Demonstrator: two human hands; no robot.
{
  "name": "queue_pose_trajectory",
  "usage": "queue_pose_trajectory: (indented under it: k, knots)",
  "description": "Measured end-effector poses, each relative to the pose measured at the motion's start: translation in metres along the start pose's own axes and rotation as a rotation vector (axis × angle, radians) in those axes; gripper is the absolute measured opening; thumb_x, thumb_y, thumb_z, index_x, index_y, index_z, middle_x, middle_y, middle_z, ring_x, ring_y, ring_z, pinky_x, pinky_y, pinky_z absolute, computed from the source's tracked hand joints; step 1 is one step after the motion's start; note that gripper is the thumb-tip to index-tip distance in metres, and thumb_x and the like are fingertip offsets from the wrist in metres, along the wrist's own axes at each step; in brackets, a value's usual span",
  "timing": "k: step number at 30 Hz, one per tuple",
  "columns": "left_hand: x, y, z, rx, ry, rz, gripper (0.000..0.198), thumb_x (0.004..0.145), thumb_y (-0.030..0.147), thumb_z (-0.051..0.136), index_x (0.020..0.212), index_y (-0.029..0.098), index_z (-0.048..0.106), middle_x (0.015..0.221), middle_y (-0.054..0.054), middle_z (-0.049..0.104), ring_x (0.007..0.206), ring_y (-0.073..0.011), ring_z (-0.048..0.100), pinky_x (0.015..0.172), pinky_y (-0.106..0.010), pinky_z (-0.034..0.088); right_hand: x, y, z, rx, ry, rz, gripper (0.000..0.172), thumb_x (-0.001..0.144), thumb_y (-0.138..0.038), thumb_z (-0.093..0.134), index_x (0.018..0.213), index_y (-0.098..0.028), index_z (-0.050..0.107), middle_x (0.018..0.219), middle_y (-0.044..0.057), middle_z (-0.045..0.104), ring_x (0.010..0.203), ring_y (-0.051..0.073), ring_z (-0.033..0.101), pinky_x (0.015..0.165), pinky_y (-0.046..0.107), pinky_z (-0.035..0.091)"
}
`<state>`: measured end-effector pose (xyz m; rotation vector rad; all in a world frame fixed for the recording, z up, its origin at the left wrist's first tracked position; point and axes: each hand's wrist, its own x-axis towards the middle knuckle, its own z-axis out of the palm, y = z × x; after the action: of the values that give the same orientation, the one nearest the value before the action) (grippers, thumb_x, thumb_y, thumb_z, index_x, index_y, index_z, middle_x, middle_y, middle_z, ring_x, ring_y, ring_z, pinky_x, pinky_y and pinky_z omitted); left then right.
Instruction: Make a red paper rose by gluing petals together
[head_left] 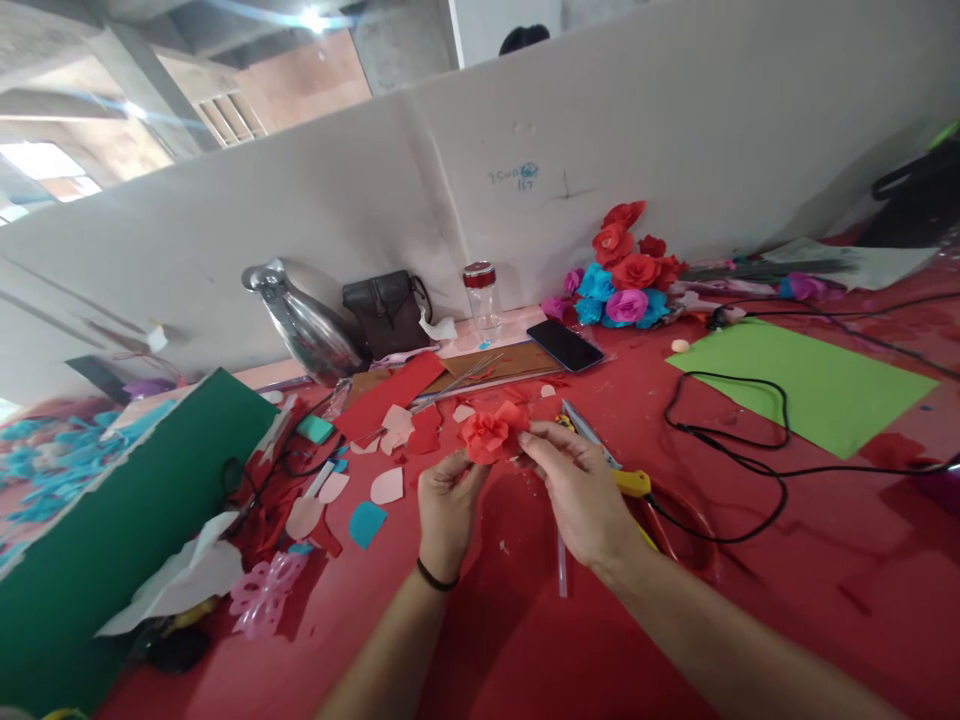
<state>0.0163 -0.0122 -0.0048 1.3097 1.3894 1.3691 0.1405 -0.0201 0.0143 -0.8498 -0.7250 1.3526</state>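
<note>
A red paper flower [486, 432] with ruffled petals is held up between both hands over the red table [480, 620]. My left hand [448, 490] is closed around its base from below. With thumb and fingers, my right hand [574, 485] pinches a red petal [514, 420] at the flower's right side. Beside the right wrist lies a glue gun with a yellow part [632, 484]; scissors [589, 430] lie partly hidden behind that hand. Pink petal cutouts [387, 486] and a blue one [367, 524] are scattered to the left.
A green box [150, 510] of blue pieces stands at left. Along the wall are a steel flask [307, 325], dark bag [386, 312], glass jar [484, 305], phone [565, 345] and paper flower bunch [630, 275]. A black cable [750, 460] loops beside green paper [817, 385].
</note>
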Motion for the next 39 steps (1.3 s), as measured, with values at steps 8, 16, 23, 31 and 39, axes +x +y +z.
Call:
queue_pose_trajectory:
  k: [8, 16, 23, 31, 39]
  knots:
    - [0.000, 0.001, -0.001, -0.024, -0.066, 0.011, 0.013, 0.070, 0.026, 0.068, 0.071, 0.017, 0.076, 0.066, -0.001, 0.072, 0.062, -0.0148, 0.059, 0.063, -0.025, 0.045, 0.004, -0.008, -0.002, 0.133, -0.011, 0.066, 0.011, 0.058, -0.021, 0.063, 0.067, -0.021, 0.070, 0.058, -0.001, 0.064, 0.058, 0.014, 0.054, 0.060, 0.028, 0.041]
    - [0.000, 0.004, -0.001, -0.075, -0.091, 0.032, 0.013, 0.068, 0.028, 0.069, 0.071, 0.018, 0.076, 0.071, -0.004, 0.074, 0.070, -0.0193, 0.064, 0.072, -0.030, 0.050, 0.006, -0.006, -0.006, -0.040, -0.121, 0.040, 0.011, 0.064, -0.022, 0.068, 0.073, -0.020, 0.073, 0.062, 0.000, 0.065, 0.059, 0.011, 0.051, 0.059, 0.025, 0.039]
    - [-0.002, 0.007, -0.001, -0.022, -0.067, 0.064, 0.012, 0.070, 0.025, 0.066, 0.071, 0.019, 0.076, 0.074, -0.004, 0.074, 0.072, -0.0200, 0.064, 0.071, -0.031, 0.051, 0.005, -0.003, -0.005, -0.134, -0.124, 0.001, 0.008, 0.064, -0.026, 0.073, 0.071, -0.021, 0.074, 0.061, -0.001, 0.060, 0.061, 0.012, 0.045, 0.059, 0.025, 0.038]
    - [-0.002, 0.009, -0.001, 0.044, -0.059, 0.156, 0.013, 0.069, 0.020, 0.062, 0.062, 0.021, 0.072, 0.064, -0.003, 0.070, 0.065, -0.0177, 0.060, 0.066, -0.028, 0.049, 0.005, -0.003, -0.006, -0.215, -0.167, -0.021, 0.008, 0.067, -0.027, 0.071, 0.074, -0.022, 0.071, 0.068, -0.001, 0.061, 0.068, 0.015, 0.050, 0.067, 0.029, 0.040]
    - [-0.002, 0.010, -0.003, 0.097, -0.036, 0.220, 0.021, 0.068, 0.012, 0.055, 0.051, 0.021, 0.064, 0.052, 0.000, 0.057, 0.060, -0.0156, 0.056, 0.062, -0.025, 0.045, 0.003, -0.005, -0.008, -0.407, -0.223, -0.166, 0.007, 0.073, -0.024, 0.064, 0.066, -0.021, 0.065, 0.071, -0.001, 0.059, 0.073, 0.016, 0.052, 0.072, 0.029, 0.041]
